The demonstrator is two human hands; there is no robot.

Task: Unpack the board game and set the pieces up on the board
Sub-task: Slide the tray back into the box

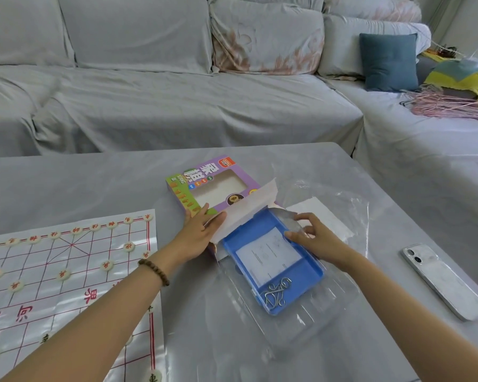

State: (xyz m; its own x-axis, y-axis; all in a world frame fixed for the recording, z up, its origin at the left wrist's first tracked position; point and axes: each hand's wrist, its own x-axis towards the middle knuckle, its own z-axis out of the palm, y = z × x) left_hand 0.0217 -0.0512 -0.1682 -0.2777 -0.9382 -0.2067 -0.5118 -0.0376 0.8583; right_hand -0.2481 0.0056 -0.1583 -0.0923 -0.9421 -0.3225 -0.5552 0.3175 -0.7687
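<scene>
Left hand (202, 232) lies flat on the near end of the game box (232, 175), fingers straight and spread, thumb out toward the open white flap (249, 210). Judged purpose: pinning the box to the counter (94, 183) so it doesn't slide while the insert moves.

Right hand (315, 238) has its fingers curled on the far right rim of the blue tray (301, 277), thumb and forefinger pinching there. It may also be catching a bit of clear film at that corner; glare makes this hard to tell. The grip sits close to the box mouth, which reads as steering the tray along the box's line rather than lifting it.

Tray: flat on the counter, lying on a crinkled clear plastic bag (329, 312). Its long axis is diagonal, with the far-left end at or just inside the box mouth under the flap and the near-right end pointing toward the person. The open side faces up. Inside are a white paper sheet (268, 252) and some metal rings (276, 293) near the low end. No game pieces are visible in it.

Box: same diagonal line, window face up, open end facing the tray, closed end away toward the sofa.

Board (39, 260): spread flat at the left, well apart from the tray. Round pieces (107, 264) are already on its lines at the far and near rows, so setup looks largely done.

A phone (444, 282) lies face down at the right, apart from everything.
</scene>
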